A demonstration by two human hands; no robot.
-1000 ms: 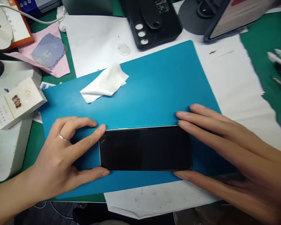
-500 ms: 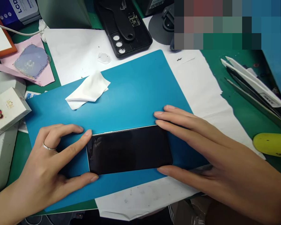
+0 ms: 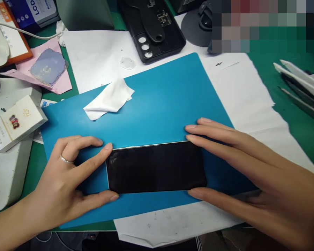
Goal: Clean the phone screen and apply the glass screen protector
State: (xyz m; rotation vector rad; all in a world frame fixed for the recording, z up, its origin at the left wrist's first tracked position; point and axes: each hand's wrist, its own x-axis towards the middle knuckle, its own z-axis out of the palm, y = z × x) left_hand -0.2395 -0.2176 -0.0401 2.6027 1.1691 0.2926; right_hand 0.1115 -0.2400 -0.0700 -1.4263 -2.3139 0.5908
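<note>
A smartphone (image 3: 157, 169) with a dark screen lies face up and lengthwise on a blue mat (image 3: 170, 94). My left hand (image 3: 70, 174), a ring on one finger, grips the phone's left end, index fingertip at the far corner and thumb at the near one. At the right end, my right hand (image 3: 246, 174) holds the phone between its thumb on the near edge and fingertips on the far edge. Beyond the phone, a folded white cloth (image 3: 110, 99) rests on the mat.
A black phone case (image 3: 170, 38) with a strap lies behind the mat on white paper (image 3: 94, 52). On the left, a white cigarette-style box (image 3: 21, 122) sits on a pale device (image 3: 18, 174). Tweezers and similar slim tools (image 3: 303, 87) lie at the right.
The camera view swung right and partly back, shifting everything in the picture. Both hands keep the same hold on the phone, which stays in its place on the mat.
</note>
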